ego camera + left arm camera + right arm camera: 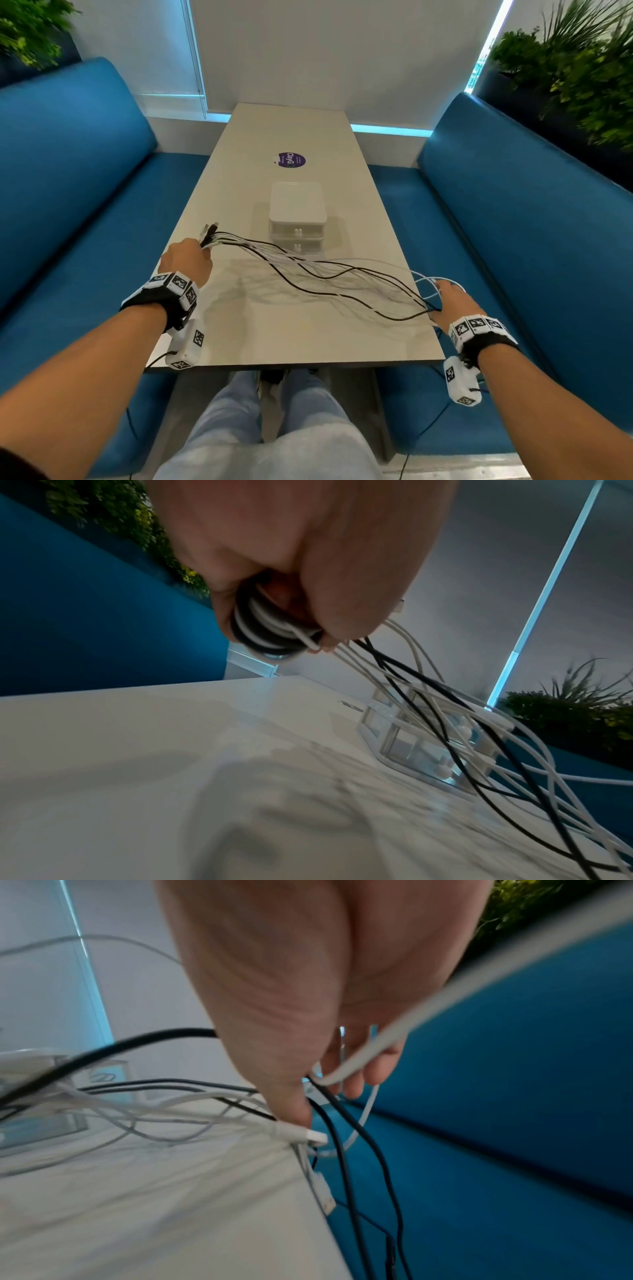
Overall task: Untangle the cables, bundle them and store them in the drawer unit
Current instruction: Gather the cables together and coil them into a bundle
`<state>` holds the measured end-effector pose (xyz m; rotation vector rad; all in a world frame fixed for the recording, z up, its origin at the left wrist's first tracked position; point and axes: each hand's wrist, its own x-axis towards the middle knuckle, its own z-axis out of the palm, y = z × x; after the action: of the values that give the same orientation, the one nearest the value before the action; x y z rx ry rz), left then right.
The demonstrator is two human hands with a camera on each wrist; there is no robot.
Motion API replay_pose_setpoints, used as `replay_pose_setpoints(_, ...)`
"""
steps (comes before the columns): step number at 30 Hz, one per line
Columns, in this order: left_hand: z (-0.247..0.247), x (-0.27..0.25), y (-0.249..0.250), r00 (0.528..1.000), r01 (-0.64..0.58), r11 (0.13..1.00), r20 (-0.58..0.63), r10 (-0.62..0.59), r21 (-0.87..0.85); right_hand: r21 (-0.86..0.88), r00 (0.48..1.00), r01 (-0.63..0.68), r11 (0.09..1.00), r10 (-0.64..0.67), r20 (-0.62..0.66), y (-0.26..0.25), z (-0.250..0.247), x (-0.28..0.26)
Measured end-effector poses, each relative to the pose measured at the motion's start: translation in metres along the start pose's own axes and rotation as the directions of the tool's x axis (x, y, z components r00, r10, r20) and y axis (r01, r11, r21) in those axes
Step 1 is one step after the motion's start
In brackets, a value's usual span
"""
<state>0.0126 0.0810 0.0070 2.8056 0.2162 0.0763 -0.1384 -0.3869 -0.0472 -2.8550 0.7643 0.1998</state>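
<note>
Right now the cables [329, 274], a mix of black and white leads, are stretched in a loose fan above the table [274, 335], running from one hand to the other and passing just in front of the drawer unit [297, 219]. At the left end the left hand [186, 262] is fisted round the gathered plug ends, which stick out past the knuckles; the left wrist view shows the fingers [240, 607] curled tight over several black and white strands. At the right end the right hand [450, 301] sits at the table's right edge with the far ends: the right wrist view shows its fingers [363, 1080] hooked loosely round a white lead and black ones running between thumb and fingers, while other ends hang over the edge toward the blue seat [513, 240]. A white plug [316, 1135] lies on the table edge just below the thumb tip.

Judging by the parallel run of strands, the untangling looks mostly done and the step in hand is evening out the lengths before bundling. Next the right hand probably needs to collect the stray dangling ends, then the span can be folded or coiled toward the left fist. Both drawers appear closed, so one must be opened before storing
</note>
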Motion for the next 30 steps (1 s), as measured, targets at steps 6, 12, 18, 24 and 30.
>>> replay_pose_setpoints(6,0.008,-0.009,0.015,0.998,-0.039,0.999,0.043,0.039,-0.007,0.162,0.98,0.165,0.973,-0.181,0.086,-0.023,-0.005,-0.004)
replay_pose_setpoints(12,0.01,-0.009,0.018,0.998,-0.061,0.998,0.028,0.061,-0.016,0.119,0.982,0.171,0.978,-0.179,0.06,-0.034,0.002,-0.008)
replay_pose_setpoints(18,0.004,-0.005,0.013,0.996,-0.088,0.996,-0.005,0.088,0.031,-0.254,0.996,0.049,0.966,-0.026,0.09,-0.024,-0.01,-0.009)
replay_pose_setpoints(24,0.001,0.003,0.012,0.996,-0.091,0.996,-0.008,0.091,-0.012,-0.175,0.976,-0.096,0.98,0.127,0.176,0.002,-0.001,-0.009)
replay_pose_setpoints(30,-0.001,-0.012,0.038,0.979,-0.185,0.976,0.07,0.193,-0.112,-0.08,0.974,-0.197,0.977,0.204,0.101,-0.014,-0.033,-0.007)
